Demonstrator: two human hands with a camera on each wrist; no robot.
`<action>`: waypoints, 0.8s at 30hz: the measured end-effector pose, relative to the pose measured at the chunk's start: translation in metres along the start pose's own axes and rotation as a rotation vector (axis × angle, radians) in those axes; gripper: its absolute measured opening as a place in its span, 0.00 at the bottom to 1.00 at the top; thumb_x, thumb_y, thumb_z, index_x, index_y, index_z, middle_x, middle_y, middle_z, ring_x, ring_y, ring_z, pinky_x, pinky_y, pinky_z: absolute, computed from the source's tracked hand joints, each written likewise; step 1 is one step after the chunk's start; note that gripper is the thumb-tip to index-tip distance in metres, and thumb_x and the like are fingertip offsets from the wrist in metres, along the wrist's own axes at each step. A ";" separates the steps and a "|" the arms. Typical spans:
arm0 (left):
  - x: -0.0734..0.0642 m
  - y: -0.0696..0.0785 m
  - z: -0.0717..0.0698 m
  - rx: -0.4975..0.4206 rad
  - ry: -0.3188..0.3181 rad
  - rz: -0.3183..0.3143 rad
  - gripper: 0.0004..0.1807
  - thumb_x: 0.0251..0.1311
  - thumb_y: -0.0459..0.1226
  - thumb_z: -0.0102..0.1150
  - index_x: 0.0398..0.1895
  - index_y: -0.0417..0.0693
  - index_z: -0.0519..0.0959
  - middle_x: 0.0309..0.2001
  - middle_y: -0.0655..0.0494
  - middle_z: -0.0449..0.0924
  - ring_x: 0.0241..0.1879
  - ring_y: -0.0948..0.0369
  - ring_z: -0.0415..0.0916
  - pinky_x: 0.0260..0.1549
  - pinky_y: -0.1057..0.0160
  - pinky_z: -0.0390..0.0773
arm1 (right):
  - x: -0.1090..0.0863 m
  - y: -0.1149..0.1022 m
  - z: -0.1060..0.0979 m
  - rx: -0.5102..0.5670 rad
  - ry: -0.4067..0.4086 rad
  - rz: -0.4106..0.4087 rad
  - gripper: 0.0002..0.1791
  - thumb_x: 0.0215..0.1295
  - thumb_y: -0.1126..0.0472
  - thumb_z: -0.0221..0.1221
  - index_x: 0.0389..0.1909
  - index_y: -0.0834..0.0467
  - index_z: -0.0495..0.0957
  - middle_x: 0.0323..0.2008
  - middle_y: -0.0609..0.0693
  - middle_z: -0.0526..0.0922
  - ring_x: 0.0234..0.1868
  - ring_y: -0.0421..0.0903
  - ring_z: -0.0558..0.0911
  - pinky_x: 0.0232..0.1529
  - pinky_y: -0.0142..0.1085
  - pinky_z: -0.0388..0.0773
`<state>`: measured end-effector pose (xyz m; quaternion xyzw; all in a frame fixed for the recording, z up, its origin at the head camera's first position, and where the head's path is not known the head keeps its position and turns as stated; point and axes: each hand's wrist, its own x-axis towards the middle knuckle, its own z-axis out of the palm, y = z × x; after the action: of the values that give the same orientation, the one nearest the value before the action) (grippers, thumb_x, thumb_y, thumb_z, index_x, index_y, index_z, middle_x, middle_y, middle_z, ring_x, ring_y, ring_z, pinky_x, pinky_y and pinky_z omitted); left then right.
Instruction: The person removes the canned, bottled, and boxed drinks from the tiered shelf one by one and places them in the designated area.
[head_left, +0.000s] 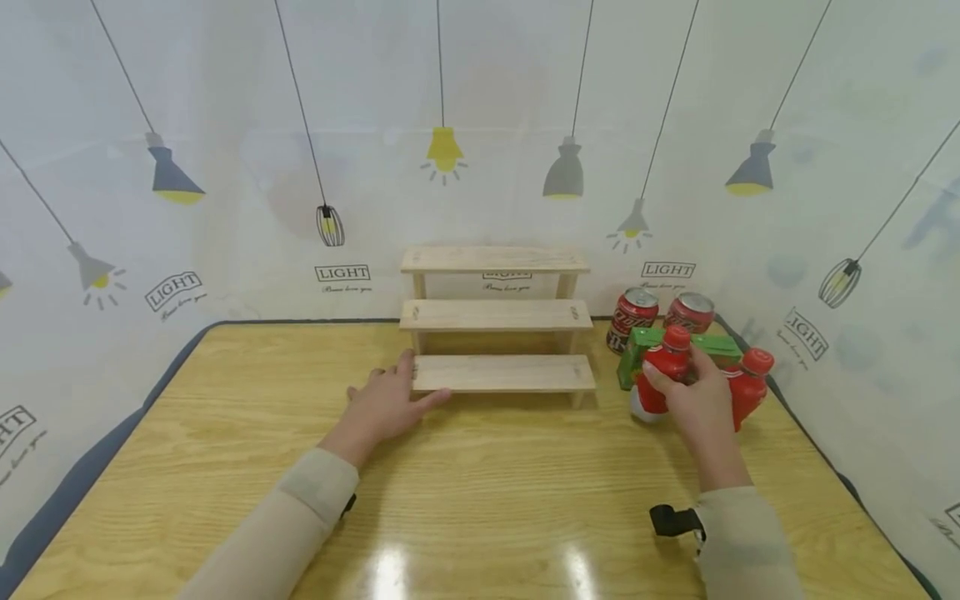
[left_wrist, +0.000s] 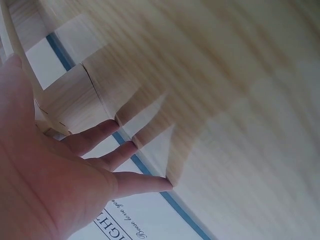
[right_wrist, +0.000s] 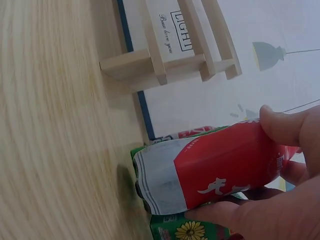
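Note:
My right hand (head_left: 703,398) grips a red plastic bottle (head_left: 664,368) with a red cap and a white lower part. Its base shows close over the table in the right wrist view, with the bottle tilted. On the left, my left hand (head_left: 384,406) rests at the left end of a three-step wooden shelf (head_left: 501,372). Its thumb lies along the front of the lowest step. The other fingers (left_wrist: 142,183) are spread, with their tips on the tabletop in the left wrist view. A second red bottle (head_left: 748,386) stands just right of my right hand.
Green cartons (head_left: 636,348) stand behind the held bottle. Further back are two red cans (head_left: 636,313), right of the shelf. A white printed backdrop (head_left: 495,200) rises behind and beside the wooden table (head_left: 480,483).

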<state>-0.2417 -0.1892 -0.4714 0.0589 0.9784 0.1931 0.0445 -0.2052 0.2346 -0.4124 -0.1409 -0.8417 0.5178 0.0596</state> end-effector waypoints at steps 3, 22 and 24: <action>-0.001 -0.002 0.000 0.005 0.001 -0.001 0.68 0.60 0.83 0.43 0.88 0.46 0.43 0.80 0.38 0.66 0.80 0.31 0.58 0.68 0.10 0.49 | -0.001 0.003 -0.003 -0.004 -0.008 0.025 0.49 0.77 0.44 0.61 0.88 0.48 0.44 0.84 0.62 0.60 0.82 0.66 0.64 0.79 0.64 0.66; 0.000 -0.008 -0.013 -0.072 -0.057 -0.010 0.67 0.63 0.82 0.40 0.88 0.46 0.38 0.84 0.39 0.58 0.81 0.31 0.55 0.73 0.16 0.49 | 0.000 -0.024 -0.007 -0.030 0.069 -0.039 0.43 0.77 0.51 0.60 0.87 0.51 0.52 0.85 0.58 0.59 0.84 0.62 0.60 0.81 0.63 0.63; -0.006 -0.003 -0.023 -0.065 -0.083 -0.043 0.66 0.65 0.81 0.39 0.88 0.44 0.36 0.86 0.36 0.51 0.82 0.30 0.50 0.73 0.16 0.50 | -0.005 -0.035 -0.008 -0.078 0.105 -0.100 0.42 0.79 0.49 0.58 0.87 0.47 0.52 0.85 0.57 0.60 0.84 0.62 0.60 0.80 0.66 0.62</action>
<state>-0.2390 -0.2010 -0.4505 0.0444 0.9699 0.2214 0.0909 -0.2048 0.2250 -0.3778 -0.1277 -0.8629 0.4730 0.1238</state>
